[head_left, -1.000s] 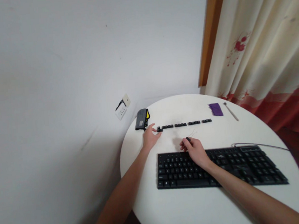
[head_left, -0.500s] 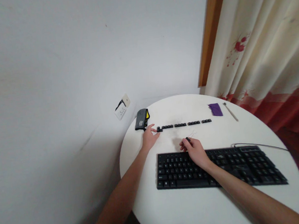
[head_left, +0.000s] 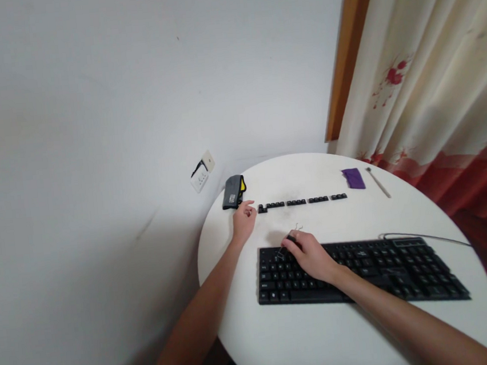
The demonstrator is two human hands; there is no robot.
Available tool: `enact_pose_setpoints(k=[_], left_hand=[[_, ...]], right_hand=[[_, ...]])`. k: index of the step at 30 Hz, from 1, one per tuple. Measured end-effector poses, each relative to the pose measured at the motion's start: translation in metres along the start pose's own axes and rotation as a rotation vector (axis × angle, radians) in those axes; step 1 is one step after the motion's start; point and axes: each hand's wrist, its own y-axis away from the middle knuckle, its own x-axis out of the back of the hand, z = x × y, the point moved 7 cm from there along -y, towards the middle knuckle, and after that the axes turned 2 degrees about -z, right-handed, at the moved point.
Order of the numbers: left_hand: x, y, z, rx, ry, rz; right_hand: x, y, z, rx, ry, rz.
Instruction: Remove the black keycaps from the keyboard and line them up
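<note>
Your right hand [head_left: 308,255] is closed on a small wire puller [head_left: 292,238], over the upper left keys of the keyboard [head_left: 377,273]. Your left hand [head_left: 244,221] rests half open on the table [head_left: 327,341], empty, just beside the row of loose keycaps [head_left: 303,201]. Risk: a skewed pull could snap a key stem; a left-hand nudge would scatter the row.

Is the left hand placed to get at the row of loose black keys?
Probably yes: the left hand lies beside the left end of the row of loose keys, with only bare table between them, and the right hand is apart, holding a wire tool over the keyboard.
</note>
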Motion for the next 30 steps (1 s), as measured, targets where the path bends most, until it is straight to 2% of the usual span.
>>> enact_pose_setpoints(k=[4, 9, 13, 18, 25, 30], left_hand=[[-0.006, 0.001, 0.002, -0.02, 0.04, -0.041], [-0.01, 0.003, 0.003, -0.035, 0.078, -0.083], [-0.01, 0.004, 0.006, -0.035, 0.088, -0.107], [-0.013, 0.006, 0.01, -0.029, 0.091, -0.141], [-0.017, 0.012, 0.023, -0.072, 0.118, -0.201], [-0.022, 0.016, 0.031, -0.081, 0.113, -0.282]], right_hand=[[-0.012, -0.006, -0.011, 0.067, 0.095, -0.073], [-0.028, -0.009, -0.026, 0.183, 0.25, -0.24], [-0.032, -0.006, -0.028, 0.235, 0.305, -0.232], [-0.026, -0.009, -0.009, 0.108, 0.149, -0.13], [-0.027, -0.012, 0.007, 0.007, -0.017, -0.078], [-0.019, -0.019, 0.029, -0.148, -0.265, 0.012]])
